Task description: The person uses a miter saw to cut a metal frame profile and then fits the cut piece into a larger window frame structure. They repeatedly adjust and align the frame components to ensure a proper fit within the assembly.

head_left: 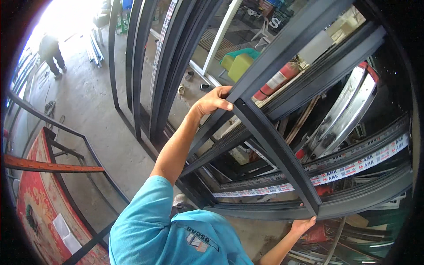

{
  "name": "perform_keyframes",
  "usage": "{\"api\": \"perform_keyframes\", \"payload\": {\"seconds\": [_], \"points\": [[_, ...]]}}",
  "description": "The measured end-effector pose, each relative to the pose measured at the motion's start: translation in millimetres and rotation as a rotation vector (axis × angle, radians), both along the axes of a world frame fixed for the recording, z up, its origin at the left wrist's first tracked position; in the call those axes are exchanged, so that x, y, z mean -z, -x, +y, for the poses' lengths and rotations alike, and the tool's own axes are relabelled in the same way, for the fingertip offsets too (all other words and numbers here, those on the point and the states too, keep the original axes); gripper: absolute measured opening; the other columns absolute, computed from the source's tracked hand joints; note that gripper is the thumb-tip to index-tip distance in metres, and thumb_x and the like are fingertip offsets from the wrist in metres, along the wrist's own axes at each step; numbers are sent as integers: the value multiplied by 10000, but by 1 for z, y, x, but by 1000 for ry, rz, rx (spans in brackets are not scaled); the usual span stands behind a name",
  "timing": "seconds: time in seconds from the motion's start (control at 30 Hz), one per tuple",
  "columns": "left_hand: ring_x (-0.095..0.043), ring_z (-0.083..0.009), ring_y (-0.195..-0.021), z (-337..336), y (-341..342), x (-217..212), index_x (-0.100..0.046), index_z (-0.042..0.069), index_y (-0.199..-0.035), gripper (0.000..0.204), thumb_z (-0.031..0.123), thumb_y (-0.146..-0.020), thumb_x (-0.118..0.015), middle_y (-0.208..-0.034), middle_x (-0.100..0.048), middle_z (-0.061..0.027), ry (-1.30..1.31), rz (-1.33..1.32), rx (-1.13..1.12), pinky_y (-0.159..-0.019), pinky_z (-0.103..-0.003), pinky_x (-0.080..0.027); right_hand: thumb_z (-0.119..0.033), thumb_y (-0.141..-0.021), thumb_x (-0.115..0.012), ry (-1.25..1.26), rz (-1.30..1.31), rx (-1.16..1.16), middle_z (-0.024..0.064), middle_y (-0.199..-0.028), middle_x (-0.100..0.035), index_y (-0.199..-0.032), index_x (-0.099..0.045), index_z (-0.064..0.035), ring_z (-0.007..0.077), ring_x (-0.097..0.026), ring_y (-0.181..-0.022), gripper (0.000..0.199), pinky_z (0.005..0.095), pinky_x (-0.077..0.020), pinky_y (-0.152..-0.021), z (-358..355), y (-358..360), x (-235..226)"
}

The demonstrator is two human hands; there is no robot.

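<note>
Here the person grips a dark metal window frame (282,159) with both hands — it stands tilted among other frames leaning in a stack. The left hand (213,102) is raised with the arm stretched up, its fingers curled over the frame's upper part just where a cross bar meets the long dark rail, so it is closed on the frame. The right hand (304,225) sits low, near the picture's lower edge, its fingers wrapped up around the frame's bottom rail beside the foot of the same cross bar; it too holds the frame. Behind the frame a red fire extinguisher (277,81) lies slantwise, and farther back stands a green and yellow seat (238,62). A strip of white tape with red marks (353,170) runs along one of the stacked rails. At the left a red patterned mat (37,194) lies on the concrete floor (92,110) under a thin black frame (88,150) — and another person (51,53) stands far off near the top left corner in bright light.
</note>
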State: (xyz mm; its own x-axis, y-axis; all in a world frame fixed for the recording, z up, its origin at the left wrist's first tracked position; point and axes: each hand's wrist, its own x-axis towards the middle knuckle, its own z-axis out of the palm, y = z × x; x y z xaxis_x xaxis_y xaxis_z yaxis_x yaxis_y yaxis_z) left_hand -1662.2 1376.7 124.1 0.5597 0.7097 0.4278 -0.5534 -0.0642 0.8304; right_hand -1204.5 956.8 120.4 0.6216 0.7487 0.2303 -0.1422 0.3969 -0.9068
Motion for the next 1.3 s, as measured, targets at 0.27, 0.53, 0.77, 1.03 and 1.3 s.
{"api": "perform_keyframes", "payload": {"seconds": [0.27,0.53,0.77,1.03,1.3], "points": [[-593,-138,-1031,1,2,-1,-562,-47,-1260,792,353,-629,-826,-1133,-658,-60,-14,52,-17,-946,-267,-447,-552,-770,-726,8,-14,102,118,-1269,-589,-1310,-531,-12,286,-548,-1163,788,456,-430,-1007,1,-4,5],[-593,-153,-1072,1,5,-1,-549,-46,-1316,788,289,-658,-823,-1172,-668,-79,-27,41,13,-1008,-284,-421,-516,-803,-708,-10,6,110,112,-1194,-613,-1257,-561,-41,262,-575,-1084,674,437,-457,-955,1,-6,9],[-596,-149,-1051,1,2,1,-557,-45,-1299,784,316,-655,-819,-1152,-670,-73,-20,22,-3,-990,-277,-428,-562,-775,-721,7,-23,99,115,-1273,-580,-1318,-524,-24,282,-551,-1143,789,437,-442,-983,0,-7,8],[-597,-140,-1034,1,3,-1,-558,-44,-1293,789,327,-650,-824,-1142,-669,-66,-17,29,15,-961,-273,-442,-537,-798,-709,-3,-23,124,106,-1194,-594,-1281,-536,-37,248,-557,-1091,717,432,-447,-963,4,4,5],[-597,-147,-1029,3,2,1,-560,-46,-1292,793,321,-641,-825,-1136,-669,-68,-9,32,13,-958,-278,-443,-548,-782,-721,20,-27,148,107,-1181,-592,-1286,-530,-34,248,-554,-1091,745,429,-451,-965,6,7,2]]}}
